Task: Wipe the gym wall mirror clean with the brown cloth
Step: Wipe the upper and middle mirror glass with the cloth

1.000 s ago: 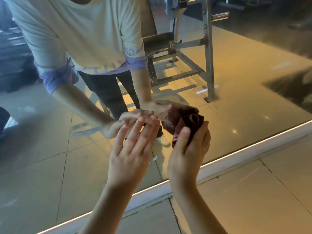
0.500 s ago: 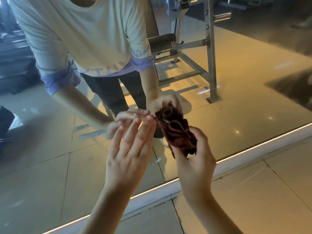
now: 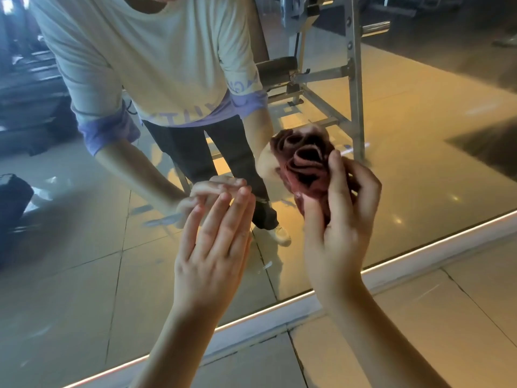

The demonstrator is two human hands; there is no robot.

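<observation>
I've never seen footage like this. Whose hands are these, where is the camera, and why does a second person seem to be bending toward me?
There is no machine here. The camera sits on a person's head and looks down past their own two hands. The second figure is that same person's reflection in the gym wall mirror, which rises from a pale strip along the tiled floor.

The left hand is open with its fingers straight. Its fingertips are right at the glass, where they meet their mirror image. The right hand grips a bunched brown cloth, held up at the glass; I cannot tell whether it presses against the glass. The metal gym frame is also only a reflection, so it really stands somewhere behind the person.
</observation>
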